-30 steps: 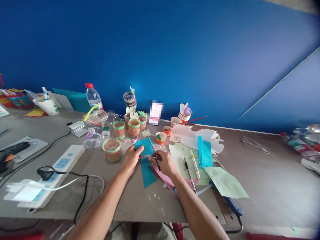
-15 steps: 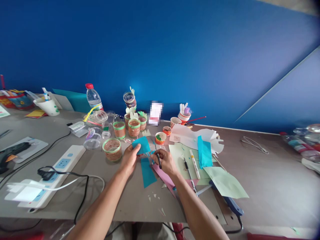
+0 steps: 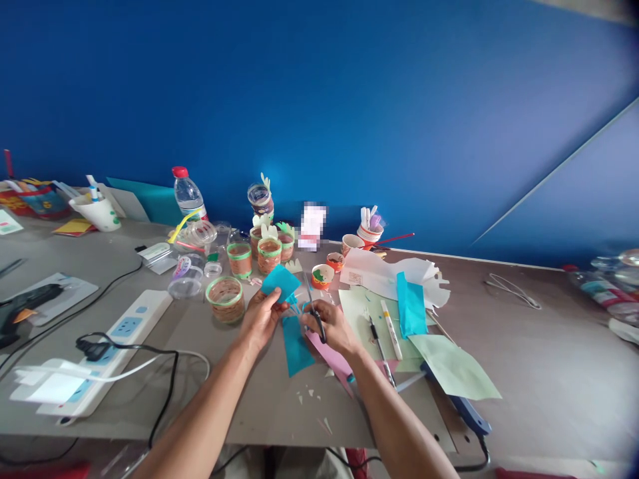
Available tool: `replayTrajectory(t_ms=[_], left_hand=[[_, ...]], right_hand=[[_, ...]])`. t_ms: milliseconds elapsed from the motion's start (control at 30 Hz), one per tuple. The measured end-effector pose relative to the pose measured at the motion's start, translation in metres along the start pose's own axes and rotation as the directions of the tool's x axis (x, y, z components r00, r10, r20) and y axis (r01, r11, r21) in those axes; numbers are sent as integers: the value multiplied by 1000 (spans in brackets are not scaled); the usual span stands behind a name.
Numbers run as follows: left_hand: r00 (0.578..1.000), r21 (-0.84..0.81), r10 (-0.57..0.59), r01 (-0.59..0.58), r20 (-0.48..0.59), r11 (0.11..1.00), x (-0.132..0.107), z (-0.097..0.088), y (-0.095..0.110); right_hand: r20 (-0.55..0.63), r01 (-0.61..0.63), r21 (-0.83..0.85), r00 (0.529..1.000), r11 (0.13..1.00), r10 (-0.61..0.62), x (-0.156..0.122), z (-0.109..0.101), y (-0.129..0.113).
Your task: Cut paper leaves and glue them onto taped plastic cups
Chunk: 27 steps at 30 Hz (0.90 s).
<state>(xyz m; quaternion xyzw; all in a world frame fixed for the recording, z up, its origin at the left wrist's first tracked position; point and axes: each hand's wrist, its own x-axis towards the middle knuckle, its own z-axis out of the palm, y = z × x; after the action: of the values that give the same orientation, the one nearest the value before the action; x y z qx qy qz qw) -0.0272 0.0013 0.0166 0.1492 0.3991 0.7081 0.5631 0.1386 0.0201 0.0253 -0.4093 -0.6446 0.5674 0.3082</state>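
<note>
A small piece of blue paper (image 3: 282, 282) is pinched in my left hand (image 3: 260, 315), thumb on top; narrow cut strips hang from its lower right edge. My right hand (image 3: 329, 324) grips black-handled scissors (image 3: 316, 313), with the blades pointing up and away, just right of the paper. Below the hands lies another blue paper sheet (image 3: 298, 349) on the table. A pink paper strip (image 3: 330, 356) runs partly under my right hand. Small white paper scraps (image 3: 310, 394) are scattered nearer the table's front edge.
Left of my hands stands a twine-wrapped cup (image 3: 225, 299), with several similar decorated cups (image 3: 269, 255) behind. A power strip (image 3: 114, 349) and a glue gun (image 3: 30, 306) lie at left. Pens (image 3: 381, 349) and pale green paper (image 3: 452, 366) lie at right, a bottle (image 3: 188, 194) behind.
The blue paper has tilted and dipped slightly in my left hand. The scissors have turned a little in my right hand, and the blades now stand apart from the paper. The camera view shifted slightly.
</note>
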Motion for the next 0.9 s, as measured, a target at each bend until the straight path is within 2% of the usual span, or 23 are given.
replayTrajectory(t_ms=[167, 267, 367, 467, 633, 767, 900], left_hand=[[1000, -49, 13, -13, -6, 999, 2, -1, -2], [1000, -82, 18, -16, 13, 996, 2, -1, -3], [998, -47, -34, 36, 52, 998, -1, -1, -3], [989, 28, -97, 94, 116, 995, -5, 1, -7], [946, 182, -186, 140, 264, 973, -12, 4, -17], [917, 244, -237, 162, 320, 956, -13, 3, -19], [946, 242, -167, 99, 277, 965, -10, -1, -11]], right_hand=[[-4, 56, -105, 998, 993, -57, 0, 6, 9], [-30, 73, -96, 997, 993, -76, 1, 11, 13], [-165, 130, 3, 978, 991, -128, 3, 13, 16], [-311, 235, 102, 931, 967, -193, 5, 11, 15], [-402, 334, 111, 876, 936, -265, 4, 3, 10], [-402, 294, 135, 889, 946, -219, 4, -1, 4], [-354, 243, 166, 919, 956, -172, 5, -4, 1]])
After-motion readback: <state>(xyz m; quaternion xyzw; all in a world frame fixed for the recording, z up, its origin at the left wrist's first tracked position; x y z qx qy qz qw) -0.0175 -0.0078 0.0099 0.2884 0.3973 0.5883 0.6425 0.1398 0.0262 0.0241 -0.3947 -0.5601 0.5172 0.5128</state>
